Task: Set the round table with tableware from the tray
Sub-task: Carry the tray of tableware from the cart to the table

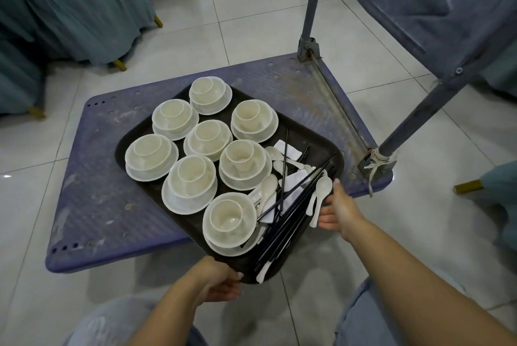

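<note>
Your left hand and right hand grip the dark tray, its long axis running diagonally across the blue cart.

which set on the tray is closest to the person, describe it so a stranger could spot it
Find the dark tray on the blue cart deck, gripped at its near edge by the left hand and right hand. Eight white cup-bowl-saucer stacks sit on it. It is the stack between the hands, the only one touching the chopsticks.

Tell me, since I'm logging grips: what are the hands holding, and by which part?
Both hold the dark tray: the left hand grips its near corner, the right hand its right edge.
</note>
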The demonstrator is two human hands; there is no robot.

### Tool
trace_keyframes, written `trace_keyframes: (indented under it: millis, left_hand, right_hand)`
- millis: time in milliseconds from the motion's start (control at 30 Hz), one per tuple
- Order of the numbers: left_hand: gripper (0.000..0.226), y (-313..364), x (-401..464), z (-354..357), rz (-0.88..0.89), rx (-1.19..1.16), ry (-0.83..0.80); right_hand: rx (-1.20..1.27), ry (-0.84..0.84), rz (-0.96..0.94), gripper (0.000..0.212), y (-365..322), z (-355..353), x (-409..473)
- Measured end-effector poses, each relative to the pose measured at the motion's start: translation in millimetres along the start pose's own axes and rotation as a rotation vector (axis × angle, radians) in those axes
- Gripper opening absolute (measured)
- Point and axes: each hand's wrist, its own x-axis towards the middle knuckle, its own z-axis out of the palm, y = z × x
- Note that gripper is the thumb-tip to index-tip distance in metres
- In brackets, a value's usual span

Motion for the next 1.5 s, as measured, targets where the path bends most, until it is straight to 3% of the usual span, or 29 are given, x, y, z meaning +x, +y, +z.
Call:
trace_keyframes:
  millis: [133, 267, 433, 700, 800, 900, 1067, 1300, 1500]
  left_hand:
    - [0.009, -2.1, -5.2, 31.2, 0.031, -0.033, -0.038]
    - [0.008, -2.4, -9.1, 49.6, 0.026, -0.062, -0.051]
    - [0.009, 0.2, -12.0, 48.5, 0.009, -0.052, -0.042]
    - [0.018, 2.0, -16.9, 44.9, 0.034, 0.046, -0.055]
    - [0.031, 3.7, -17.7, 29.8, 0.032, 0.226, -0.083]
    - [0.039, 13.9, -14.3, -0.3, 0.004, 0.455, -0.088]
    - [0.031, 49.9, -14.9, -61.7, 0.040, 0.596, 0.051]
    - [0.013, 80.7, -23.8, -131.0, 0.116, 0.588, 0.376]
    - [0.019, 78.7, -6.2, -180.2, 0.216, 0.329, 0.646]
  right_hand:
    - [0.000, 0.015, -0.065, 0.060, -3.4, -3.8, -1.9]
    - [-0.109, 0.057, -0.121, 0.028, -3.7, -10.0, 7.0]
    - [-0.177, 0.084, -0.151, 0.009, -0.2, -8.8, 8.9]
    - [-0.253, 0.139, -0.201, 0.008, -2.7, -3.7, 9.6]
    - [-0.240, 0.132, -0.171, 0.027, -3.7, -4.1, 12.6]
    - [-0.247, 0.117, -0.152, 0.030, -4.6, -5.9, 12.8]
    - [-0.372, 0.150, -0.200, 0.025, -5.1, -5.4, 7.5]
    - [-0.497, 0.116, -0.198, 0.024, -7.4, -13.1, 15.1]
    - [-0.475, 0.138, -0.188, 0.025, 0.0, -10.4, 19.4]
